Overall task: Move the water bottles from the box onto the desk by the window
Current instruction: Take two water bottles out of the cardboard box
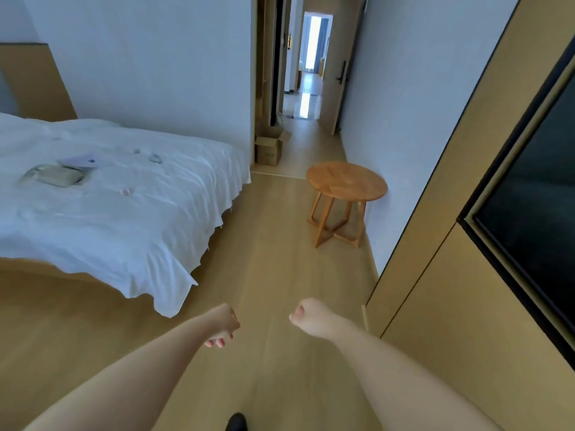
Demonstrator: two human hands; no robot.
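A brown cardboard box (268,146) with its flaps open stands on the floor at the far end of the room, beside the wall corner at the start of the hallway. What it contains cannot be seen from here. No water bottle and no desk are in view. My left hand (223,325) and my right hand (312,317) are stretched out low over the wooden floor, both with loosely curled fingers and holding nothing.
A bed with a white cover (102,194) fills the left side, with small items lying on it. A round wooden side table (346,181) stands by the right wall. A wooden cabinet with a dark panel (525,188) lines the right. The hallway (306,98) runs ahead.
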